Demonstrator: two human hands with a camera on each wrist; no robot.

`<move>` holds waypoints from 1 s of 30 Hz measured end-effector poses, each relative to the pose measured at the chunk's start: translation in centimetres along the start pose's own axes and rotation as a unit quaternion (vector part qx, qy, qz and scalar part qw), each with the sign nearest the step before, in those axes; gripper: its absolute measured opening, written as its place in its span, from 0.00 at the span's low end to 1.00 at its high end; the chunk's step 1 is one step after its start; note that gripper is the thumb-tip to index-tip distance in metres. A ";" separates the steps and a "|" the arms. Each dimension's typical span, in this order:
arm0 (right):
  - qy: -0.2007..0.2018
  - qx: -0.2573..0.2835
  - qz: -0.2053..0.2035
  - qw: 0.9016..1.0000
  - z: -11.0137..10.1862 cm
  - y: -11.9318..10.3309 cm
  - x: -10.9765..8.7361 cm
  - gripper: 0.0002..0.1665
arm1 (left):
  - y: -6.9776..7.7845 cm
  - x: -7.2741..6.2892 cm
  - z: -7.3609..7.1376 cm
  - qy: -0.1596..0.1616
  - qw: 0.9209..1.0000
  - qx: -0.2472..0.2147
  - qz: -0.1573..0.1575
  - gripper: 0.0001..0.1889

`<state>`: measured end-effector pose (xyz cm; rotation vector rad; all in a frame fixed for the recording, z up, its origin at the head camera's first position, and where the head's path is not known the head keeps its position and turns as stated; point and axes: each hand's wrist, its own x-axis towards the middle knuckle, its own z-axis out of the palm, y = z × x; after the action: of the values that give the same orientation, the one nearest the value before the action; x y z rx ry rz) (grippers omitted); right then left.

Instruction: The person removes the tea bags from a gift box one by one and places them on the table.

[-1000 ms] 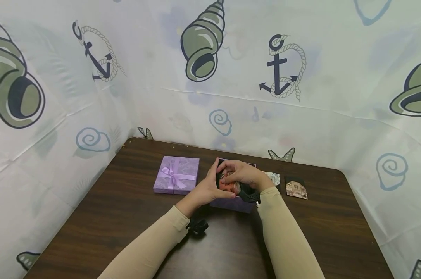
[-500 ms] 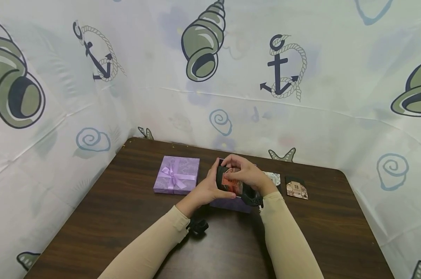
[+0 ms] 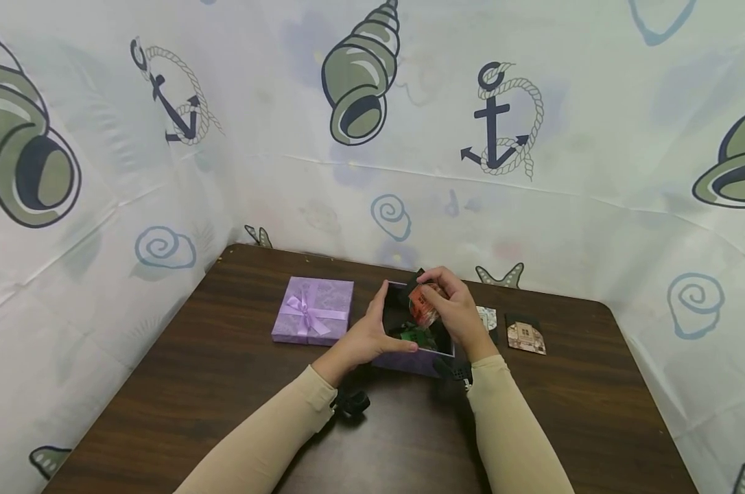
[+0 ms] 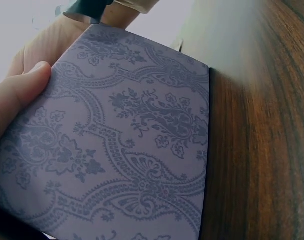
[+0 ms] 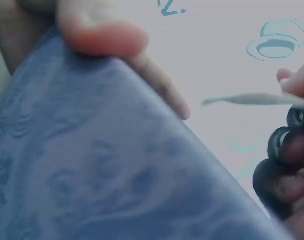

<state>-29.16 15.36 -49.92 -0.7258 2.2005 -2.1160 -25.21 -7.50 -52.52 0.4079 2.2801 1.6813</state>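
Right hand (image 3: 455, 312) has lifted, fingers pinching red packet (image 3: 420, 305) | left hand (image 3: 366, 336) grips lavender box (image 3: 409, 360) | green item inside (image 3: 417, 336)

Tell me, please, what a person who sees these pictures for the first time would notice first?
Probably the two hands at the middle of the dark brown wooden table: the left hand holds the side of an open lilac patterned cardboard box, and the right hand pinches a small orange-red card above it. Left of them lies a flat lilac box lid with a ribbon bow. Behind hangs a white curtain printed with shells and anchors.
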 end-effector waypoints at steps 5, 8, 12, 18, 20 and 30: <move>0.027 -0.044 -0.014 0.999 0.4 0.1 -1.0 0.17 | 0.0 0.0 0.3 -0.001 1.000 -0.008 -0.001 0.76; 0.037 -0.081 -0.040 0.995 0.6 0.4 -1.8 0.14 | 0.0 0.0 0.4 -0.003 1.000 -0.005 -0.002 0.77; 0.047 -0.066 -0.063 0.995 0.5 1.2 -3.0 0.13 | 0.0 0.0 0.3 -0.002 1.000 0.001 -0.008 0.77; 0.097 0.075 -0.051 0.991 -0.3 1.9 -5.3 0.18 | -0.3 0.0 0.1 0.001 1.000 0.009 -0.011 0.77; 0.129 0.090 -0.060 0.986 -0.3 2.1 -6.0 0.17 | -0.2 0.0 0.1 0.001 1.000 0.008 -0.011 0.77; 0.300 0.046 -0.114 0.946 0.0 3.9 -9.6 0.20 | 0.1 -0.1 0.1 0.002 1.000 0.007 -0.007 0.78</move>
<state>-21.82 18.43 -56.56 -0.3692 2.3346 -2.8452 -25.09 -7.40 -52.51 0.3907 2.2939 1.6618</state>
